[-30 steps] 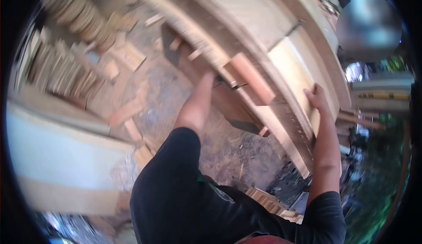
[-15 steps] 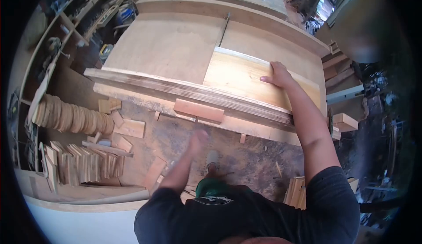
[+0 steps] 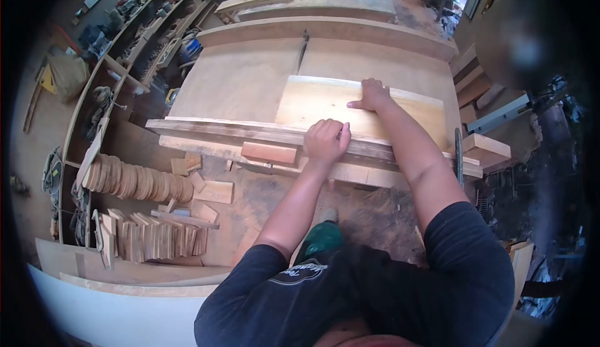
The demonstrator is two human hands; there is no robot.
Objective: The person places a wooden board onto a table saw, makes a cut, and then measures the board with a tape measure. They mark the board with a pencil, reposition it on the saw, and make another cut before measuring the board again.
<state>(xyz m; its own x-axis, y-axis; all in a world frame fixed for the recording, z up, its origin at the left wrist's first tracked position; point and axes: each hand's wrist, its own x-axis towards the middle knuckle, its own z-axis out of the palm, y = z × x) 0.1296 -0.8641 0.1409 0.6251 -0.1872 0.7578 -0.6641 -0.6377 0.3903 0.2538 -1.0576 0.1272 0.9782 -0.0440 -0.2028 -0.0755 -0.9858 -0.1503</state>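
A pale wooden board [image 3: 319, 104] lies on the large plywood sled [image 3: 234, 78], to the right of the slot with the saw blade [image 3: 302, 50]. My right hand [image 3: 373, 96] rests over the board's far edge, its thumb on the top face and its fingers bent over the edge. My left hand [image 3: 327, 139] is closed over the sled's near rail [image 3: 237, 129], next to the board's near edge. A reddish wooden block [image 3: 269, 153] is fixed to the near side of the rail, left of my left hand.
Stacked round wooden pieces [image 3: 137, 179] and upright offcuts [image 3: 156, 236] stand at the left. Shelves with tools [image 3: 140, 44] run along the left wall. Beyond the sled is another worktop [image 3: 325, 3]. A wooden block [image 3: 486, 149] sits at the right.
My left hand has moved up from beside my body onto the near rail. My right hand stays at the board's far edge. The camera view has shifted.
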